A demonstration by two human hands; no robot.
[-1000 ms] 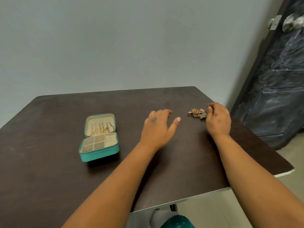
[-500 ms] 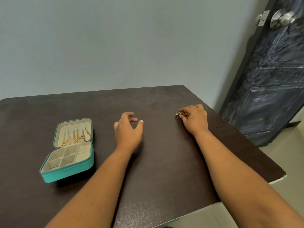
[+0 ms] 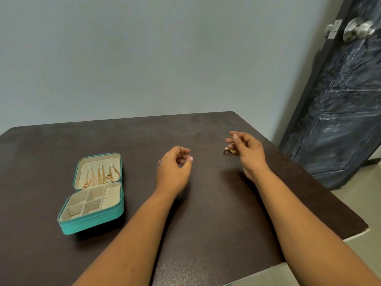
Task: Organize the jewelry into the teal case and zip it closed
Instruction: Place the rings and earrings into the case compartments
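Note:
The teal case (image 3: 92, 223) lies open on the left of the dark table (image 3: 206, 213). Gold chains (image 3: 101, 176) hang in its cream lid, and its divided compartments look bare. My right hand (image 3: 247, 153) is raised above the table on the right and holds small gold jewelry (image 3: 229, 149), which pokes out by its curled fingers. My left hand (image 3: 173, 170) hovers mid-table with its fingers loosely curled, holding nothing. No loose jewelry shows on the table surface.
A grey wall stands behind the table. A dark door (image 3: 340, 100) with a metal knob (image 3: 357, 30) is at the right, close to the table's right edge. Pale floor (image 3: 354, 240) shows past the near right corner.
My right hand has gathered the jewelry pile off the table and lifted it. My left hand has drawn back toward the middle and curled. The view has shifted, putting the case further left.

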